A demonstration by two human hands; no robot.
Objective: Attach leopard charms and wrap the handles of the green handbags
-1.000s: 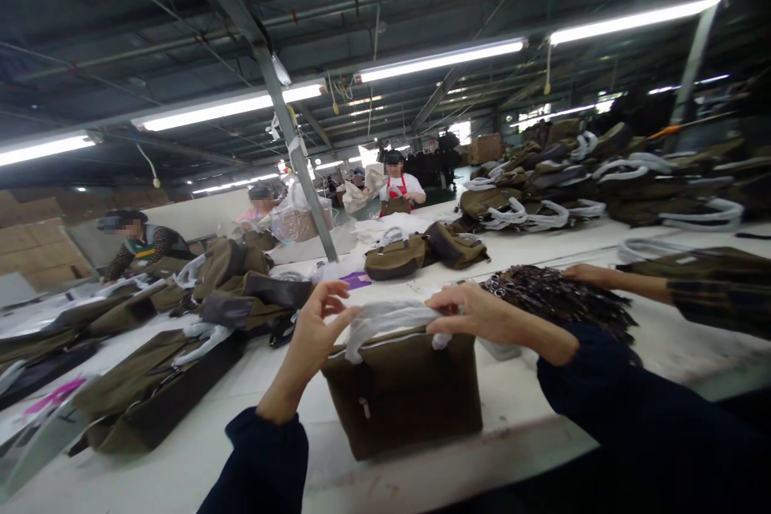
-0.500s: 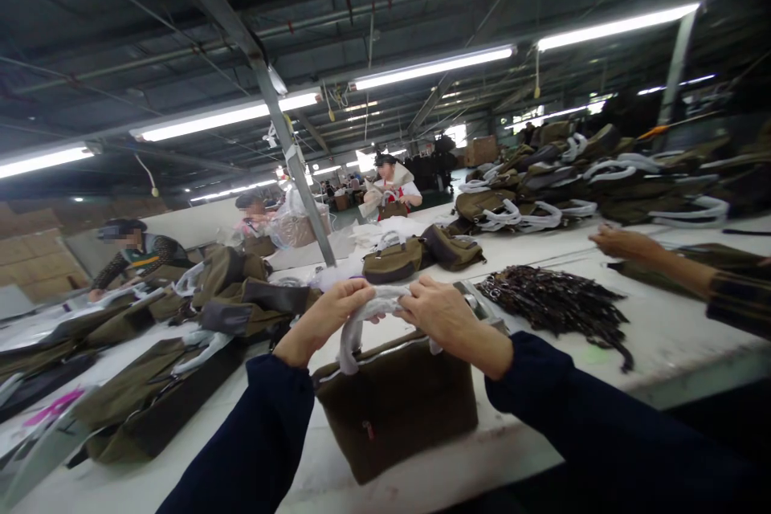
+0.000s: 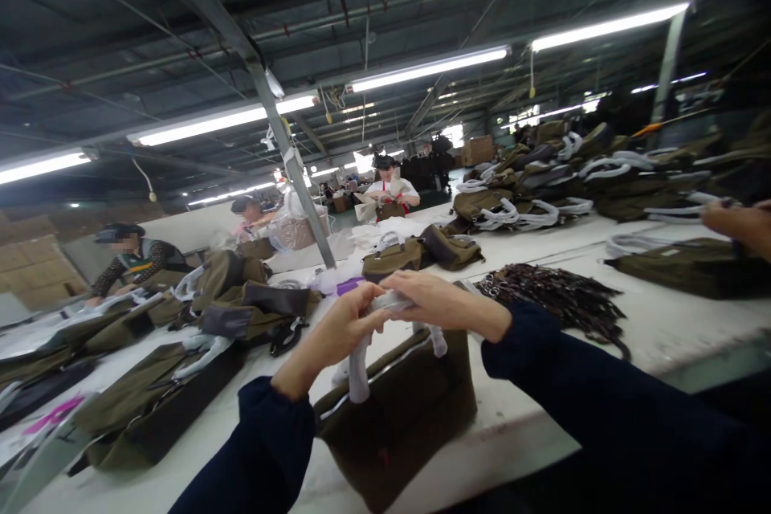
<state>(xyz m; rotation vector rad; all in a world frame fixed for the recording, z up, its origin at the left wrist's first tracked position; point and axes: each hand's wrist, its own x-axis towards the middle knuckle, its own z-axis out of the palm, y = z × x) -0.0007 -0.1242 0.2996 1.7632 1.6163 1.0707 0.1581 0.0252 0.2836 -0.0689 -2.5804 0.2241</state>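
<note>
An olive-brown handbag (image 3: 409,401) stands upright at the table's front edge, a light zipper running along its top. Its handle (image 3: 360,369) is wrapped in white padding and rises above the bag. My left hand (image 3: 337,333) grips the top of this handle from the left, thumb and fingers pinched round it. From the right, my right hand (image 3: 442,303) holds the same handle, fingers closed over its top. The two hands nearly touch. Part of the handle is hidden behind my fingers.
Dark straps with metal clips (image 3: 554,297) lie heaped on the white table (image 3: 511,442) to the right. More bags (image 3: 157,393) are at the left, and a large pile of them (image 3: 542,169) at the back right. A co-worker's hand (image 3: 740,226) shows at the right edge.
My hands have come closer together on the handle, and the right hand now lies flatter over it. The bag's top has tilted. The co-worker's hand has moved right, uncovering a bag.
</note>
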